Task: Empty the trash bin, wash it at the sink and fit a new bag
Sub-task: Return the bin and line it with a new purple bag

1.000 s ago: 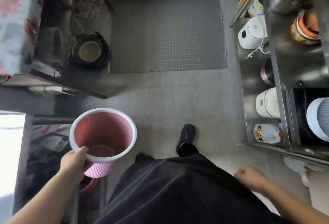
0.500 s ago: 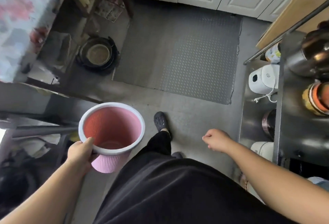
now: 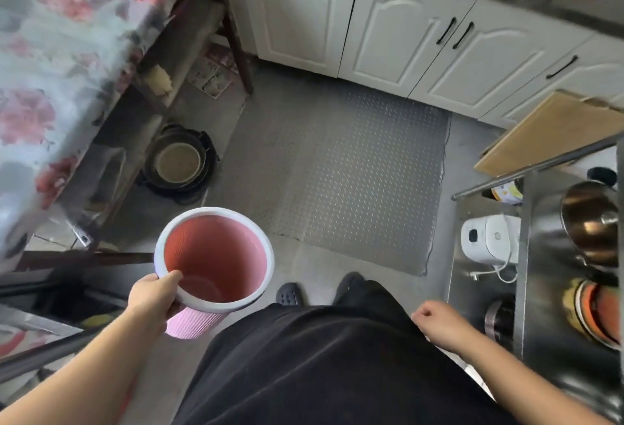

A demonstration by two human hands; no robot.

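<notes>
- Left hand (image 3: 153, 299) was clamped on the near rim of the pink trash bin (image 3: 216, 255), thumb hooked inside, fingers hidden behind the outer wall.
- Bin was held upright off the floor, left of the person's black clothing (image 3: 331, 364), in front of the grey floor mat (image 3: 341, 168). No bag in it; inside looked bare, a slight sheen at the bottom, wet or not could not be told.
- Right hand (image 3: 442, 323) hung free at the right, fingers curled loosely together, holding nothing; palm side not visible.
- Two dark clogs (image 3: 288, 293) showed just past the clothing; the right one mostly covered.
- Left edge: table with floral cloth (image 3: 67, 36), blurred. Under it a black pot (image 3: 179, 163) sat on the floor with a tan disc inside; contents unclear.
- Right edge: steel rack (image 3: 526, 255), cut off by the frame. Lower shelf carried a white rice cooker (image 3: 489, 239) with loose cord; the top carried a shiny steel pot (image 3: 591, 222) and an orange-rimmed stack, too blurred to name.
- A wooden board (image 3: 547, 134) leaned at the rack's far corner.
- White cabinets (image 3: 388, 29) ran along the far wall; the counter above was cropped, sink not made out.
</notes>
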